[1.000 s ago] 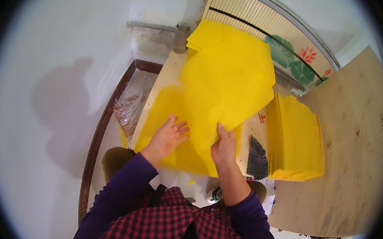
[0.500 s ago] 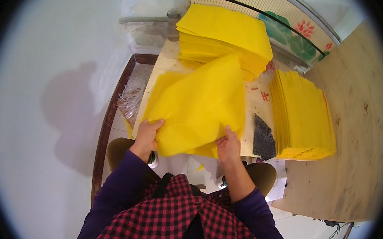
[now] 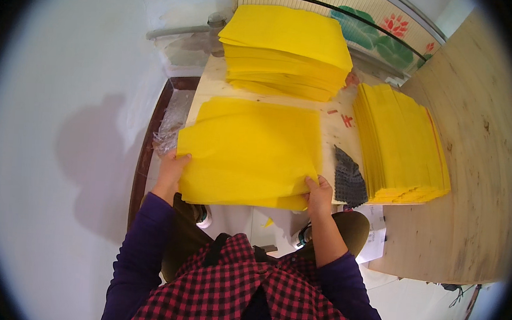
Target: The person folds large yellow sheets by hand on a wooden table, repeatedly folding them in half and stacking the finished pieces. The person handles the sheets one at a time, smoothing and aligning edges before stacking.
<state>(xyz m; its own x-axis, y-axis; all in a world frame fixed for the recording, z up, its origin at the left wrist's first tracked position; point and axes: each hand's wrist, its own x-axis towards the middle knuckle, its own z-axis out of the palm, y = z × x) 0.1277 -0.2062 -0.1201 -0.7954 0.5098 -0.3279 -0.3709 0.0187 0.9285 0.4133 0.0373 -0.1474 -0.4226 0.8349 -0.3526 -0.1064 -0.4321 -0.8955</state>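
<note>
A yellow fabric sheet (image 3: 244,165) lies spread out in front of me, its near edge hanging past the table's front. My left hand (image 3: 172,168) pinches it at the left edge, thumb on top. At the near right corner my right hand (image 3: 318,193) grips the same sheet between thumb and fingers. More yellow material shows under its far side, on the wooden table (image 3: 209,87). Behind it rises a tall stack of yellow sheets (image 3: 283,56). The fingers beneath the sheet are partly hidden.
To the right stands another yellow stack (image 3: 400,145), with a dark grey cloth (image 3: 349,177) beside it. Small red strips (image 3: 346,120) lie on the table. A clear jar (image 3: 216,31) stands at the back left. Clear plastic (image 3: 173,120) lies left of the table; a wooden panel (image 3: 461,155) is far right.
The raised, folded-up sheet has come down flat. My left hand has shifted left along its edge and my right hand slightly right. The whole view has shifted a little.
</note>
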